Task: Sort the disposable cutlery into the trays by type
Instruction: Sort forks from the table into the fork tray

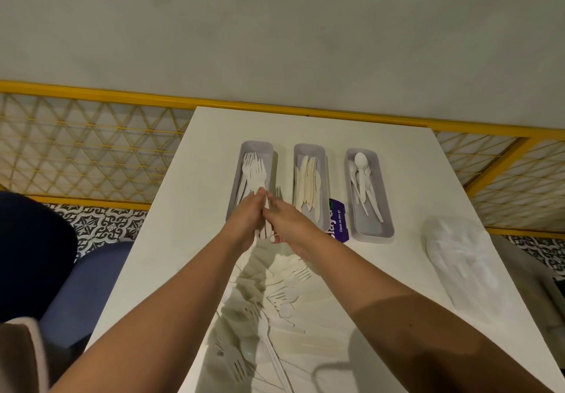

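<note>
A bundle of forks (265, 234), white and plastic, is pressed between both hands over the near end of the left tray (260, 147). Its tines point toward the far edge of the desk (189, 209) and its handle ends stick out below the palms. The left hand (246, 215) has its fingers curled round the bundle from the left, with the fingertips at the top. The right hand (286, 218) closes on it from the right, so the two hands meet around the handles. More forks lie inside that grey tray, though where the held ones end and the lying ones begin is hard to tell. Just to the right stands the middle tray (308, 149), which has knives (308, 178) in it. Beyond that is the right tray (371, 227) with spoons (360, 160). All three trays run lengthwise from the near edge to the far edge, side by side in the far half of the desk. A purple packet (338, 218) lies between the middle and right trays at their near ends. Below the forearms, toward the near edge, an unsorted pile of cutlery (275, 298) is spread out, with forks among it. A clear plastic bag (458, 264) lies by the right edge. Off the left edge is a blue chair (91, 279), and past the far edge runs a yellow lattice railing (91, 148).
</note>
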Demonstrator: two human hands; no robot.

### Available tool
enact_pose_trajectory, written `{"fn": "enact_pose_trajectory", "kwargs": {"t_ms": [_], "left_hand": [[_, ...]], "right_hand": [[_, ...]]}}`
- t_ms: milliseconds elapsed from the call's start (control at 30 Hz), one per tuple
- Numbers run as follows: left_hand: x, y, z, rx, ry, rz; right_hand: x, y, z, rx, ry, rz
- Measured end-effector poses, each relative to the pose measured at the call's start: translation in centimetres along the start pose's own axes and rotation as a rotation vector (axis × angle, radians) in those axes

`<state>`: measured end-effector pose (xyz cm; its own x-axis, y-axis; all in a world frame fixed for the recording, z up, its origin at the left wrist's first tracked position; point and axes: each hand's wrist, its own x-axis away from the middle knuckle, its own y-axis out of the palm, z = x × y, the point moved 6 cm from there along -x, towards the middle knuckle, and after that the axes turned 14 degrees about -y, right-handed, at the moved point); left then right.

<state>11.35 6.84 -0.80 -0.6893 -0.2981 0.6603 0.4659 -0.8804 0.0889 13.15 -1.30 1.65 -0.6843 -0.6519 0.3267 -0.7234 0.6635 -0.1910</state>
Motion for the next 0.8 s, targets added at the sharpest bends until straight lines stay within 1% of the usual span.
{"fn": "enact_pose_trajectory", "kwargs": {"t_ms": [100,167,233,367,433,500,600,633,700,800], "left_hand": [[-0.5,-0.4,0.6,-0.005,-0.048,-0.044],[-0.7,-0.7,1.2,-0.02,-0.034,-0.059],[-1.0,-1.2,1.7,-0.051,-0.036,-0.068],[-2.1,-2.3,2.3,-0.199,-0.086,-0.061],[-2.8,-3.0,3.1,-0.257,-0.035,-0.025],[-3.5,-3.8,4.1,-0.288,0.082,0.031],[-4.5,-5.8,5.1,-0.395,0.209,0.211],[-4.7,-6.4,5.2,-0.457,0.223,0.266],[-5.2,-7.1,4.9,-0.588,0.199,0.32],[-5.8,-7.5,4.2,-0.74,0.151,0.31]], "right_hand": [[-1.0,0.6,-0.5,0.006,-0.014,0.026],[-2.0,0.9,-0.3,-0.009,-0.004,0.047],[-2.9,1.4,-0.1,-0.074,0.01,0.047],[-4.1,2.1,-0.7,-0.254,0.039,0.067],[-4.9,2.0,-1.0,-0.287,0.071,0.09],[-6.0,1.8,-1.1,-0.287,0.098,0.125],[-8.1,1.1,-0.9,-0.272,0.132,0.236],[-8.8,0.7,-0.7,-0.257,0.152,0.269],[-10.0,0.2,-0.4,-0.191,0.207,0.299],[-11.1,0.1,-0.3,-0.12,0.279,0.286]]}}
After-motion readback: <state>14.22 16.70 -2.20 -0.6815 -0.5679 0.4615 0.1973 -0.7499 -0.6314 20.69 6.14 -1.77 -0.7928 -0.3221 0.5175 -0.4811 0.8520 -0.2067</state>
